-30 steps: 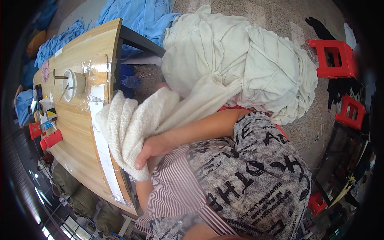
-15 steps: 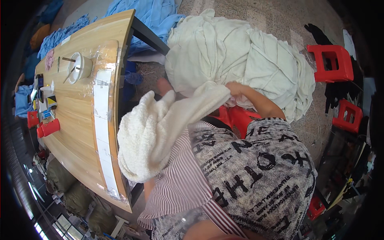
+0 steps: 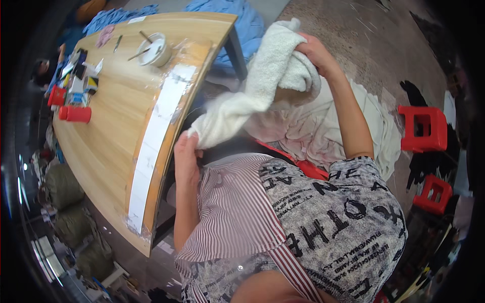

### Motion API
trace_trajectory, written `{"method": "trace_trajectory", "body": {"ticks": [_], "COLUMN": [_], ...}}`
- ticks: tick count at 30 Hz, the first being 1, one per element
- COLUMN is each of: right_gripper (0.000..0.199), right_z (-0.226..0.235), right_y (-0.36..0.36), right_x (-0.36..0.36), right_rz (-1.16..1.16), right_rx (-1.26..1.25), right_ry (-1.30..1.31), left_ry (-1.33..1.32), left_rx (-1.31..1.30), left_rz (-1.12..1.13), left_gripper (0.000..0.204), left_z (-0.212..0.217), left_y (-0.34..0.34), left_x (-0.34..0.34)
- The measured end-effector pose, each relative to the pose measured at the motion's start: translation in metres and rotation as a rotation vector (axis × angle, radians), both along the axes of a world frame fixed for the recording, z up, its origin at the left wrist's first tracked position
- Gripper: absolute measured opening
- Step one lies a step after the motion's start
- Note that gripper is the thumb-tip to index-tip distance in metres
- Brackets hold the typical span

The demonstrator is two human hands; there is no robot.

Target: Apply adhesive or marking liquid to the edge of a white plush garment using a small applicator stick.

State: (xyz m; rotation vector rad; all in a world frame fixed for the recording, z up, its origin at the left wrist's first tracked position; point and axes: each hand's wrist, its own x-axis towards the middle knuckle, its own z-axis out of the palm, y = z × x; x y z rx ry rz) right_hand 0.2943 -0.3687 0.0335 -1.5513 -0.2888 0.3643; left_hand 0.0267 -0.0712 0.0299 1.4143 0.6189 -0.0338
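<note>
In the head view, the left grip (image 3: 187, 154) pinches one end of the white cloth (image 3: 270, 76) near the table (image 3: 111, 106), and the right grip (image 3: 316, 53) clasps its bunched far part. The cloth stretches between them, partly hiding the pile (image 3: 366, 116).

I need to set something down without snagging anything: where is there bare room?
The middle of the wooden tabletop is bare, bordered by the red jar at left, the white bucket at top and the white paper strip at right. Its left edge is crowded with small boxes and another red container. White fuzzy cloth spans left hand to right hand.
</note>
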Motion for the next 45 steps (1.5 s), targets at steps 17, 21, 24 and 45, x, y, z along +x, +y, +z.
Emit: {"method": "trace_trajectory", "body": {"ticks": [17,21,24,45], "right_gripper": [0.036,0.034,0.029,0.029], "right_z": [0.045,0.041,0.054,0.003], "right_y": [0.287,0.251,0.233,0.247], "right_x": [-0.378,-0.343,-0.26,-0.234], "right_rz": [1.741,2.015,2.197,1.701], "right_rx": [-0.103,0.275,0.086,-0.714], "right_ry": [-1.088,-0.677,-0.284,-0.489], "left_ry": [-0.647,-0.319,-0.258,-0.872], "left_rx": [0.248,0.735,0.693,0.807], "left_rz": [-0.368,-0.362,-0.342,-0.021], "left_gripper": [0.018,0.016,0.017,0.004], "left_z": [0.252,0.182,0.127,0.133], "left_y": [0.125,0.062,0.029,0.043], "left_x": [-0.109,-0.201,-0.239,-0.279]}}
